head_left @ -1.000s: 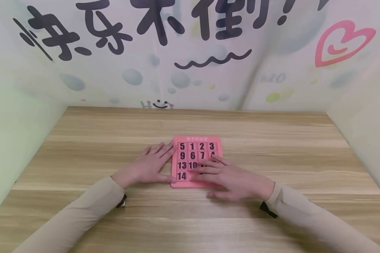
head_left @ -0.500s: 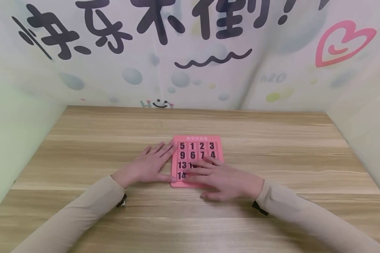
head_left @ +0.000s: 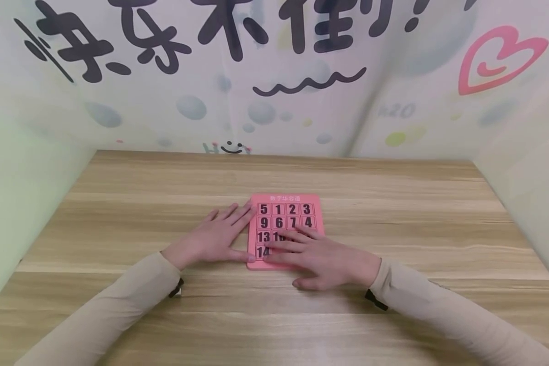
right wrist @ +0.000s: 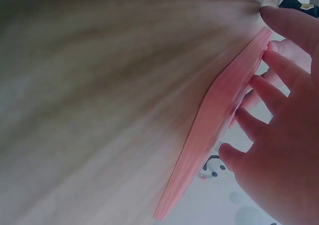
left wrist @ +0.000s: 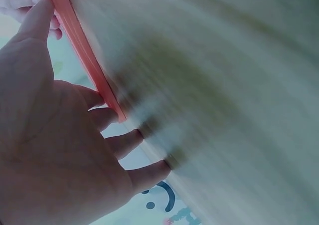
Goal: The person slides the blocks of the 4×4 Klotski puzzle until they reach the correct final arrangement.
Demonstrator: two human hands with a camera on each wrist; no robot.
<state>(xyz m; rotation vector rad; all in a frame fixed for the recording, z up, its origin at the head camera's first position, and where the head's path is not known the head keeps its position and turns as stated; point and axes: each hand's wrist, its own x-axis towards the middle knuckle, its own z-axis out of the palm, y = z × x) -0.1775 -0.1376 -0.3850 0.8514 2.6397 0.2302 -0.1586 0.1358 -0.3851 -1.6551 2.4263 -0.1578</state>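
A pink sliding number puzzle (head_left: 285,198) lies flat on the wooden table, its printed title at the far side. The top row reads 5, 1, 2, 3; below come 9, 6, 7, 4. My left hand (head_left: 210,239) rests against the puzzle's left edge, fingers spread and thumb at the near left corner. In the left wrist view, two fingertips of that hand (left wrist: 55,145) reach past the pink frame (left wrist: 82,48) to the table. My right hand (head_left: 325,256) lies over the lower tiles with extended fingers, fingertips at the 14 tile (head_left: 261,251). It hides several tiles of the lower two rows.
The wooden table (head_left: 164,188) extends around the puzzle on all sides. A printed back wall (head_left: 302,119) with large black characters closes off the far edge, and pale side walls stand left and right. Each wrist carries a dark strap (head_left: 376,300).
My right hand has slid left across the puzzle, its fingertips now at the 14 tile and the 4 uncovered. In the last half second it has hardly moved. My left hand has stayed put.
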